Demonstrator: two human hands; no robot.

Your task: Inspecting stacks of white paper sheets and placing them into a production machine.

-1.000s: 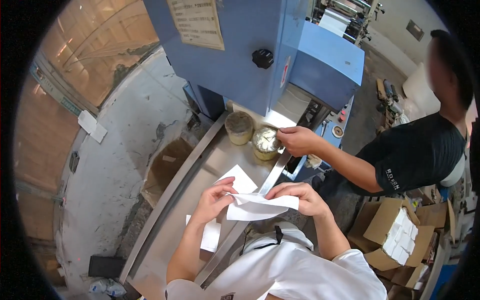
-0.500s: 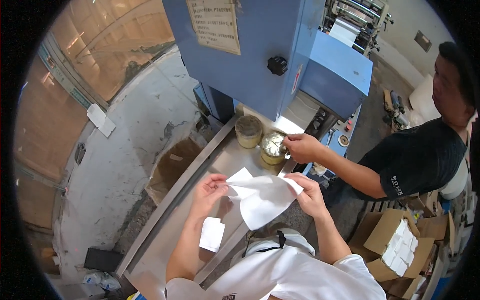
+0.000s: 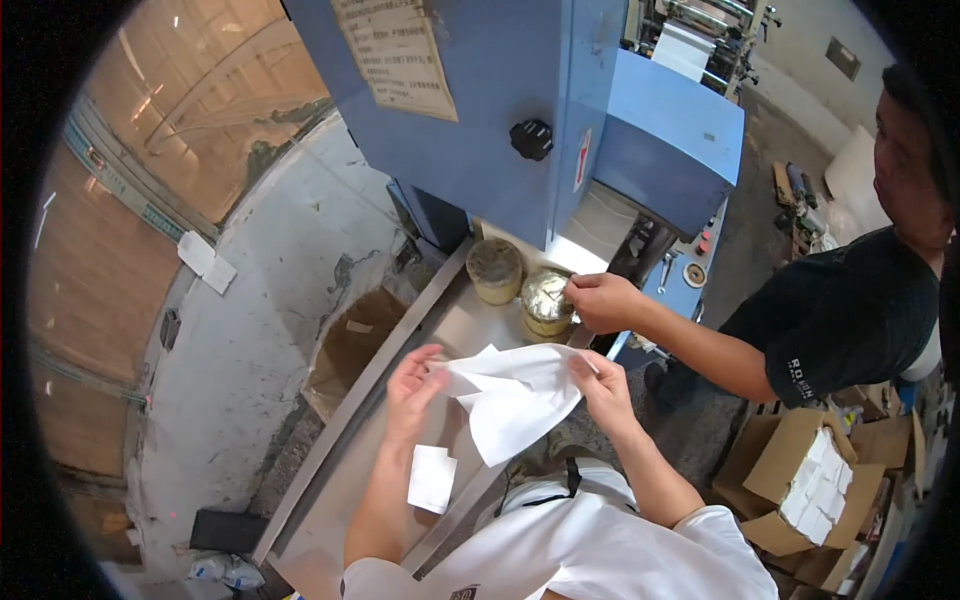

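Observation:
Between my hands a thin white paper napkin (image 3: 525,412) is held partly unfolded, with its lower corner hanging above the table's right edge. My left hand (image 3: 412,395) pinches its left side between thumb and fingers. At the upper right corner, my right hand (image 3: 606,395) grips it with the fingers closed. A small folded white napkin stack (image 3: 432,480) lies on the metal table (image 3: 385,505), beside my left forearm. Beyond the sheet stand two round yellowish tins (image 3: 495,272); another person's hand (image 3: 605,302) touches the silvery top of the right one.
A blue machine cabinet (image 3: 470,130) with a black knob rises at the far end. The other person, in a dark shirt (image 3: 840,300), stands at the right. An open carton (image 3: 760,460) of white packs sits low right. A brown bin (image 3: 350,350) stands left of the table.
Both hands keep hold of the napkin, its hanging part swinging slightly left and down. My right hand has come a little left. The view has shifted slightly; the other person's hand stays by the tin.

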